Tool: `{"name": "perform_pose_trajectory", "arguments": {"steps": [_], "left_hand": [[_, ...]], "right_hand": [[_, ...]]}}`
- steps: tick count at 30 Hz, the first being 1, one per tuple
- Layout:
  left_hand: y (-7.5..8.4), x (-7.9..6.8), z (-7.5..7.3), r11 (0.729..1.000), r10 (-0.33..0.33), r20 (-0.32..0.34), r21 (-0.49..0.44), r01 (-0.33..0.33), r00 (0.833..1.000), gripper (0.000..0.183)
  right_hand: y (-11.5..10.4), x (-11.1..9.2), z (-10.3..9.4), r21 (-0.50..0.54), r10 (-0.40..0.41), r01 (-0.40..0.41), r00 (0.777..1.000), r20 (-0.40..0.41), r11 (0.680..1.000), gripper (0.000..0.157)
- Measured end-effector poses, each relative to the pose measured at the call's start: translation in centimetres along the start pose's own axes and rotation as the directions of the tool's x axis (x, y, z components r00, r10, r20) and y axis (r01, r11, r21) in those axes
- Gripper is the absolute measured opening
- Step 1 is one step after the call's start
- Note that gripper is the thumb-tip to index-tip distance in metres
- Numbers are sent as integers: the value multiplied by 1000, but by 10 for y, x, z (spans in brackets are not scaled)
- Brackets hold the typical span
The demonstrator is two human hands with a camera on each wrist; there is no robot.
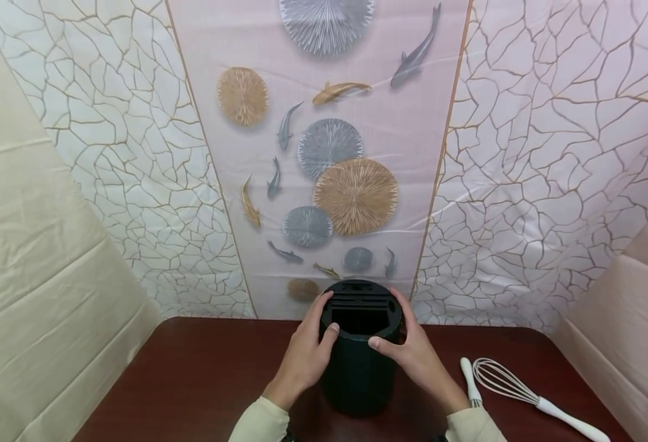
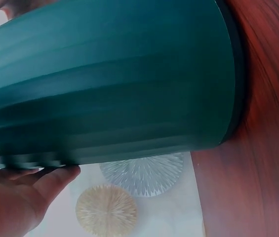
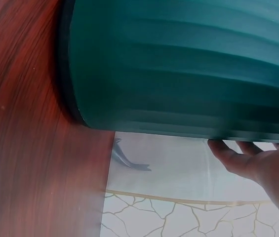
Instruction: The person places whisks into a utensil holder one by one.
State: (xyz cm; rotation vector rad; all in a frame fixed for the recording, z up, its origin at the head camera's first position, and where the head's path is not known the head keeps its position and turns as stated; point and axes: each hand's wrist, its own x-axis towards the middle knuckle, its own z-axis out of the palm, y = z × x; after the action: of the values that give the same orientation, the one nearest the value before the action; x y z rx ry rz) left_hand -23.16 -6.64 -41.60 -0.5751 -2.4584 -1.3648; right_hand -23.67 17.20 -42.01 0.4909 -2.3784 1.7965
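Observation:
A dark green, ribbed, round utensil holder (image 1: 359, 374) stands upright on the table, with slots and a larger opening in its black top. My left hand (image 1: 306, 350) grips its upper left side, thumb at the front rim and fingers around the far side. On the opposite side my right hand (image 1: 416, 350) holds it the same way. Both wrist views show the holder's green wall (image 2: 129, 98) close up, its base against the wood. Left fingers (image 2: 55, 182) and right fingers (image 3: 228, 155) touch the wall. The inside of the opening is too dark to make out.
On the right of the dark red table (image 1: 202, 380) lies a whisk (image 1: 569, 418) with a white handle. Beside it, a second white-handled utensil (image 1: 469, 376) is partly hidden by my right forearm. A patterned cloth (image 1: 357, 110) hangs behind the table's far edge.

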Motion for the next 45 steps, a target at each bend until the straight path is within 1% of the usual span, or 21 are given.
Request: {"name": "perform_pose_trajectory", "arguments": {"steps": [5, 9, 13, 19, 22, 26, 28, 31, 34, 36, 39, 42, 45], "left_hand": [[-4, -1, 2, 1000, 4, 19, -4, -4, 1000, 59], [-7, -2, -2, 999, 11, 55, -30, -9, 998, 61], [-7, 1, -8, 999, 24, 92, -37, -21, 996, 63], [-14, 10, -20, 994, 95, 108, 42, -100, 990, 67], [-18, 14, -25, 987, 131, 142, 75, -142, 981, 69], [-19, 18, -28, 981, 142, 185, 103, -163, 972, 72], [-19, 19, -27, 979, 145, 190, 113, -168, 971, 72], [-19, 21, -26, 979, 142, 178, 118, -165, 974, 72], [-19, 22, -23, 982, 151, 149, 94, -166, 977, 69], [-21, 21, -19, 983, 162, 127, 71, -172, 979, 67], [-23, 18, -11, 980, 184, 91, 55, -190, 979, 64], [-24, 15, -6, 977, 200, 61, 59, -203, 978, 62], [-23, 12, -4, 977, 205, 39, 57, -207, 978, 61]], "right_hand": [[4, -3, -1, 14, 2, -2, 1000, -2, 1000, 95], [5, -5, 1, 30, -5, 5, 1000, 6, 1000, 95], [3, -4, 2, 42, -14, 14, 1000, 3, 999, 93], [5, -3, 2, 41, -26, 26, 1000, -5, 999, 93], [8, -3, 2, 32, -22, 23, 1000, -9, 999, 93], [10, -4, 1, 22, -24, 25, 1000, -9, 999, 94], [10, -4, 1, 25, -29, 29, 1000, -7, 999, 94], [11, -3, 1, 28, -39, 40, 999, -9, 999, 94], [9, -2, 0, 18, -43, 43, 999, -7, 999, 94], [7, -2, -2, 2, -28, 28, 1000, -7, 1000, 94], [2, -4, -6, -26, 21, -20, 1000, 13, 999, 94], [-3, -7, -12, -92, 60, -57, 998, 28, 994, 93], [-8, -10, -23, -174, 44, -39, 999, 28, 984, 85]]}}
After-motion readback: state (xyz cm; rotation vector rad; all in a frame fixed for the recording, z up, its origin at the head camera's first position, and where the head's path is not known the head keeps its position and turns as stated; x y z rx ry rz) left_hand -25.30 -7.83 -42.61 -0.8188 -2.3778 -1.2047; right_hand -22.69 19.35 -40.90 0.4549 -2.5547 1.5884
